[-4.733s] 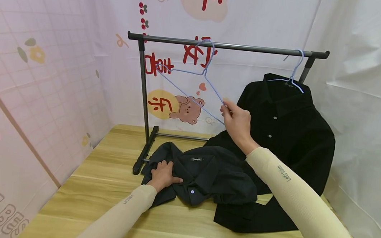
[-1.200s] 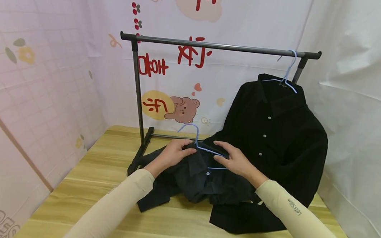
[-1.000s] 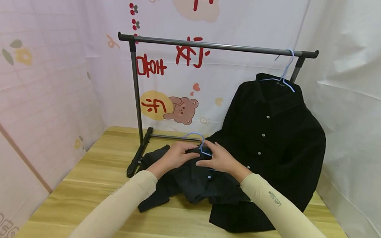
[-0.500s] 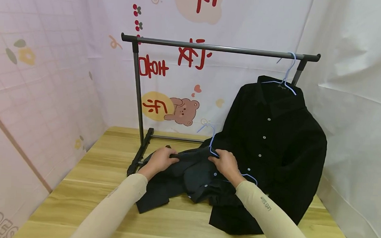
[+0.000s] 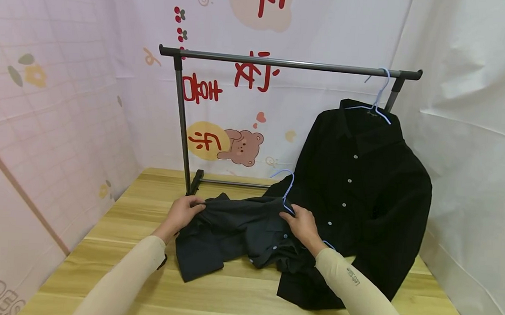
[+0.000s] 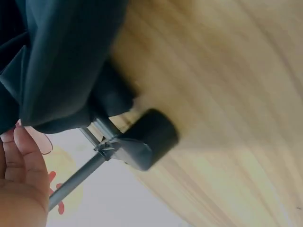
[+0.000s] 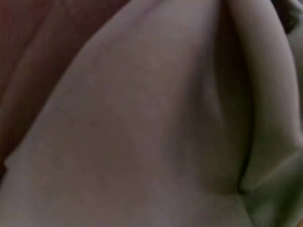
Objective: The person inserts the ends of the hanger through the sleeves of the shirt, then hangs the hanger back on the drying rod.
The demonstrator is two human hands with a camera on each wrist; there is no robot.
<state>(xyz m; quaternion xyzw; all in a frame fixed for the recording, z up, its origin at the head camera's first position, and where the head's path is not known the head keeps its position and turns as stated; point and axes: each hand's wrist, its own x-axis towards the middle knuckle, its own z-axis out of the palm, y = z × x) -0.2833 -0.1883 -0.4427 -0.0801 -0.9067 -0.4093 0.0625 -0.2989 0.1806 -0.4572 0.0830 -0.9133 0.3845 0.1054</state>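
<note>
A dark button-up shirt (image 5: 231, 228) lies bunched on the wooden table. My left hand (image 5: 183, 212) pinches its left shoulder edge; in the left wrist view, the fingertips of that hand (image 6: 23, 170) meet the fold of dark cloth (image 6: 61, 61). Beside the collar, my right hand (image 5: 304, 223) grips the shirt just below a light-blue wire hanger (image 5: 291, 188). The hanger's hook stands up, and one of its ends shows by the right wrist; cloth and hand hide the rest. Close-up fabric (image 7: 118, 118) fills the right wrist view.
A dark metal clothes rack (image 5: 283, 62) stands behind, its foot (image 6: 149, 139) near the left hand. At its right end a black shirt (image 5: 362, 182) hangs on another blue hanger (image 5: 380, 97), its lower part spreading onto the table (image 5: 115, 245). Printed white cloth backs the scene.
My right hand has brought the hanger down from the raised position into the shirt. My left hand has moved from the collar to the left, drawing the shoulder cloth out with it.
</note>
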